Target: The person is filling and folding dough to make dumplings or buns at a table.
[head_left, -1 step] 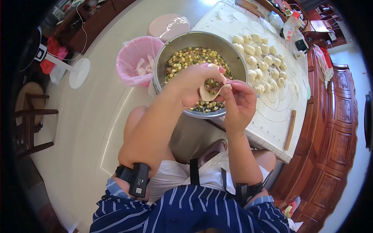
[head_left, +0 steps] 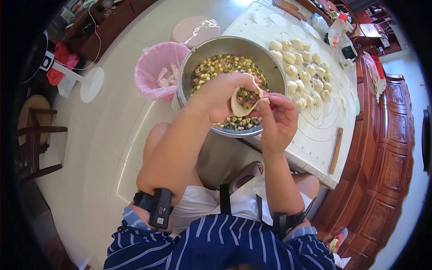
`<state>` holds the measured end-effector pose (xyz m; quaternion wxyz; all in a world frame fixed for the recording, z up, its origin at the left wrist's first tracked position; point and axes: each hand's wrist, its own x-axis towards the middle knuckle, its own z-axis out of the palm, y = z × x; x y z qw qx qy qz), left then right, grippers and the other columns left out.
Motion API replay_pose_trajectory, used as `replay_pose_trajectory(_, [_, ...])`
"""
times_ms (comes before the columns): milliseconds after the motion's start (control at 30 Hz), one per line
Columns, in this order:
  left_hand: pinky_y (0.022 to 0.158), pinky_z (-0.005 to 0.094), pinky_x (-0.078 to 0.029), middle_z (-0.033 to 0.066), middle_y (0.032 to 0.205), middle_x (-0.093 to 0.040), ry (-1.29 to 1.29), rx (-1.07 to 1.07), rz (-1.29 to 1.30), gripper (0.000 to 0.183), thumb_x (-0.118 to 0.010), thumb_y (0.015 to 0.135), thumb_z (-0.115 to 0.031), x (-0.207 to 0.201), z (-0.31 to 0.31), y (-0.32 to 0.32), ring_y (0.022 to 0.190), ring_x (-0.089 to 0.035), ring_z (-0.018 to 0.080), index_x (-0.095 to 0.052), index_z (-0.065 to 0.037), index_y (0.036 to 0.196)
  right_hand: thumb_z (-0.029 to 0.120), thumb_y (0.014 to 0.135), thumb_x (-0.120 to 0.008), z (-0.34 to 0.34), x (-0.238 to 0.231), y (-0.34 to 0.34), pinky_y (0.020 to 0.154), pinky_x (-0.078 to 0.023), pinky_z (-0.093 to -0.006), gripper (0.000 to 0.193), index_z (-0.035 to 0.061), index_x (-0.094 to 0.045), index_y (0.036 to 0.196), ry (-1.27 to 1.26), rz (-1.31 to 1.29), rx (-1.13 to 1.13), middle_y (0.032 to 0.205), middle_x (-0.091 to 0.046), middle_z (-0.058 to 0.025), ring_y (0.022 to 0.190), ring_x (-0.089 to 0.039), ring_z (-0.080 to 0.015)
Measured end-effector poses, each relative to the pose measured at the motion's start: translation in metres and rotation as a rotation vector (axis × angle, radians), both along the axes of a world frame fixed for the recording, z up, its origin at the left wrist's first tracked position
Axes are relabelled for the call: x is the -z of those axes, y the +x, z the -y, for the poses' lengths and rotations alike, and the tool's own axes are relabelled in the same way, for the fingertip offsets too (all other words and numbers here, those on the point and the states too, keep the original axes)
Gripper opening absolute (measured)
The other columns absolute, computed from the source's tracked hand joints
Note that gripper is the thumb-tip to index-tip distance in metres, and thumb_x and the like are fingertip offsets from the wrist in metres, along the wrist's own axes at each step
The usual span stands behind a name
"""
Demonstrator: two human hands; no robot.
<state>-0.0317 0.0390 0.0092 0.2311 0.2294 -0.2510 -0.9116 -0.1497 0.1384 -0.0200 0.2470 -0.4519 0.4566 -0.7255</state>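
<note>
Over a large steel bowl point(head_left: 275, 63), my left hand point(head_left: 225, 92) cups a round dough wrapper point(head_left: 238, 108) with a scoop of filling point(head_left: 247, 96) in its middle. The thumb and fingers of my right hand point(head_left: 280, 119) pinch the wrapper's right edge, where the dough is gathered. Its left part still gapes, so the filling shows. Below, the bowl holds a chopped mix of yellow corn, green bits and meat point(head_left: 220, 65). Several finished dumplings point(head_left: 310, 69) sit in rows on the table to the right.
A white patterned mat point(head_left: 315, 130) covers the table, with a wooden stick point(head_left: 336, 150) near its right edge. Left of the bowl stands a pink lined bin point(head_left: 155, 67), and behind it a round pink stool point(head_left: 195, 31). A carved wooden bench point(head_left: 382, 148) runs along the right.
My left fingers have shifted slightly off the wrapper's upper rim, and more of the filling shows. My right hand keeps its pinch at nearly the same spot.
</note>
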Motion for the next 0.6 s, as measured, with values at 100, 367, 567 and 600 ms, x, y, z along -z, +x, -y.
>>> replay_pose_trajectory(100, [0.068, 0.0305, -0.053, 0.0115, 0.094, -0.061, 0.028, 0.031, -0.044, 0.024, -0.059, 0.083, -0.008, -0.004, 0.002, 0.003, 0.081, -0.063, 0.0196, -0.053, 0.001, 0.105, -0.002, 0.082, -0.066, -0.001, -0.003, 0.003, 0.073, -0.048, -0.0247, 0.021, 0.0017, -0.055, 0.101, -0.029, -0.027, 0.006, 0.101, -0.06, -0.0117, 0.088, -0.058, -0.0146])
replay_pose_trajectory(367, [0.06, 0.0288, -0.052, 0.0093, 0.091, -0.061, -0.14, 0.005, 0.023, 0.021, -0.062, 0.08, -0.005, 0.004, 0.003, -0.001, 0.075, -0.061, 0.0152, -0.056, 0.0, 0.1, 0.003, 0.076, -0.073, 0.001, -0.014, 0.003, 0.076, -0.046, -0.0282, 0.031, 0.0029, -0.058, 0.104, 0.033, -0.456, 0.185, 0.101, -0.059, -0.0108, 0.091, -0.057, -0.0179])
replay_pose_trajectory(567, [0.059, 0.0286, -0.053, 0.0103, 0.089, -0.06, -0.17, 0.046, 0.04, 0.02, -0.059, 0.081, -0.004, 0.001, 0.004, 0.001, 0.074, -0.061, 0.0171, -0.055, 0.001, 0.099, 0.008, 0.075, -0.075, 0.0, -0.011, -0.003, 0.079, -0.045, -0.0296, 0.027, 0.0041, -0.066, 0.1, 0.21, -0.435, 0.201, 0.101, -0.059, -0.0093, 0.093, -0.056, -0.0176])
replay_pose_trajectory(600, [0.059, 0.0286, -0.053, 0.0103, 0.089, -0.06, -0.166, 0.037, 0.042, 0.02, -0.059, 0.081, -0.004, 0.002, 0.004, 0.003, 0.074, -0.061, 0.0171, -0.055, 0.001, 0.099, 0.008, 0.075, -0.075, -0.001, -0.011, -0.002, 0.079, -0.045, -0.0293, 0.024, 0.0038, -0.067, 0.098, 0.238, -0.436, 0.203, 0.101, -0.059, -0.0092, 0.094, -0.056, -0.0182])
